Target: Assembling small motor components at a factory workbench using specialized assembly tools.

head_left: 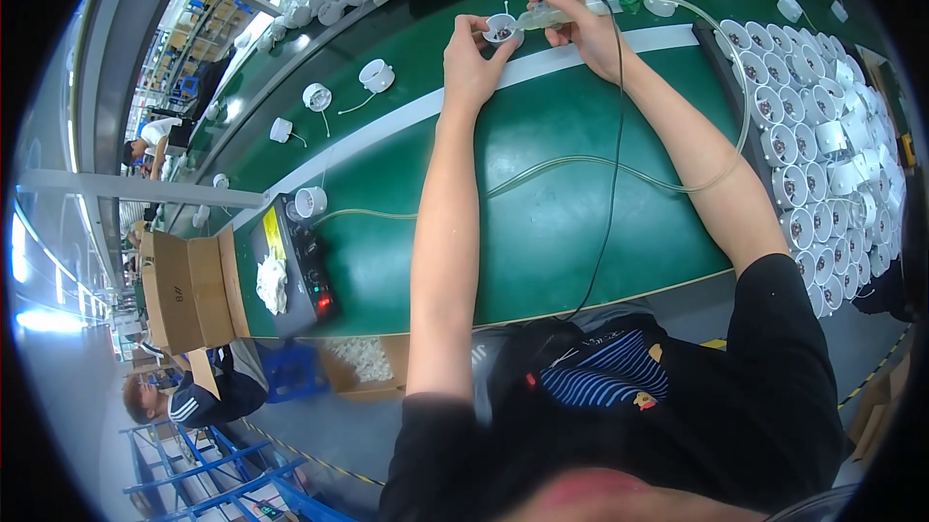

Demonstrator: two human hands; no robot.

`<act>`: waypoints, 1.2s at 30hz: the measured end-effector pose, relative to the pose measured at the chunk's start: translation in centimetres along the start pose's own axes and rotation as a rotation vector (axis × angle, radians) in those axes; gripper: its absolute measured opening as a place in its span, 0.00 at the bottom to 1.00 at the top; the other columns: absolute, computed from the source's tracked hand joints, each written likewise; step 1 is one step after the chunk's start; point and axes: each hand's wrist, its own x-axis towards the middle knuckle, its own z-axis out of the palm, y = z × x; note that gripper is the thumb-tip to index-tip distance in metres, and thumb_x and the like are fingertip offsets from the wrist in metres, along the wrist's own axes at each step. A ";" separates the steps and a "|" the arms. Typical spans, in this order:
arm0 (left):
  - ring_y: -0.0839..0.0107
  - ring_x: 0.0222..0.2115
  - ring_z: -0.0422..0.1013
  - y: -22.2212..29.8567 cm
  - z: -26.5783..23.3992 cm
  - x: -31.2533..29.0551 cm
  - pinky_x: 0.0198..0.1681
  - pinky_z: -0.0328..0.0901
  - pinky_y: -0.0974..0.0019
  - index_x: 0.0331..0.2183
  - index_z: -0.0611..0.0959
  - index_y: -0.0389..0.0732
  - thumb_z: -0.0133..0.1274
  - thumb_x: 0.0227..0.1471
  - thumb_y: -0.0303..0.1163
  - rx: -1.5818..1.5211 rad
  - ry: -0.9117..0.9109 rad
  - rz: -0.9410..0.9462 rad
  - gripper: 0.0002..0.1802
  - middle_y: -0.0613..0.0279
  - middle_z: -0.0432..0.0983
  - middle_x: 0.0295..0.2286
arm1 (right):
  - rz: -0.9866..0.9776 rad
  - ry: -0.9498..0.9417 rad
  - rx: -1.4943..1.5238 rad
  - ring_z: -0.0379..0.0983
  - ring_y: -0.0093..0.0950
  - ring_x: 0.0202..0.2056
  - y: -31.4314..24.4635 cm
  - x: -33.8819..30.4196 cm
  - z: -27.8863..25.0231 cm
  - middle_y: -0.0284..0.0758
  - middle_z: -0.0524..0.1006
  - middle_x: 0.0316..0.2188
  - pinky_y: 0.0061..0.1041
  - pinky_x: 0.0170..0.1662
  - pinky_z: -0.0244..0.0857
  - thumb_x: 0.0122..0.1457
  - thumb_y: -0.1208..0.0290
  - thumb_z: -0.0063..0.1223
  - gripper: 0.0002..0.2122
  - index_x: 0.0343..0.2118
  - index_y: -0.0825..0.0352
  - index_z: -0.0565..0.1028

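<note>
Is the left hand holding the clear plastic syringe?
No, the right hand holds the syringe, the left hand a round white cup.

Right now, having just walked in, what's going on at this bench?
A person's left hand holds a small white cup with small parts inside. The right hand grips a clear syringe, its tip at the cup's rim; I can't tell whether they touch. A tube runs from the syringe toward a dark box on the left. Many similar cups are packed together on the right.
</note>
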 end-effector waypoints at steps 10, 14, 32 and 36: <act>0.56 0.44 0.76 0.3 -0.3 0.1 0.47 0.72 0.60 0.45 0.71 0.36 0.71 0.41 0.26 0.084 0.022 0.104 0.31 0.50 0.77 0.43 | -0.035 0.050 -0.195 0.64 0.14 0.24 0.0 -0.1 0.6 0.26 0.75 0.30 0.15 0.28 0.54 0.64 0.57 0.53 0.12 0.40 0.60 0.77; 0.56 0.44 0.76 0.2 -0.5 0.1 0.47 0.72 0.60 0.46 0.71 0.37 0.71 0.40 0.25 0.090 0.013 0.102 0.32 0.50 0.77 0.44 | -0.060 0.058 -0.172 0.64 0.14 0.23 0.3 0.0 0.9 0.26 0.75 0.29 0.16 0.27 0.53 0.63 0.59 0.54 0.11 0.39 0.60 0.77; 0.51 0.51 0.67 -1.3 -1.0 0.4 0.54 0.62 0.51 0.48 0.75 0.42 0.63 0.44 0.25 0.462 0.363 0.338 0.27 0.54 0.74 0.47 | -0.757 0.589 -0.666 0.73 0.26 0.38 -0.7 2.1 -2.8 0.34 0.76 0.40 0.25 0.42 0.66 0.69 0.55 0.43 0.18 0.46 0.65 0.76; 0.48 0.51 0.67 -0.1 -0.8 1.3 0.54 0.63 0.52 0.52 0.75 0.42 0.63 0.47 0.29 0.406 0.250 0.527 0.29 0.53 0.73 0.49 | -0.376 0.459 -0.307 0.71 0.33 0.47 -1.2 1.9 -4.6 0.38 0.76 0.45 0.31 0.52 0.64 0.70 0.50 0.38 0.23 0.50 0.65 0.74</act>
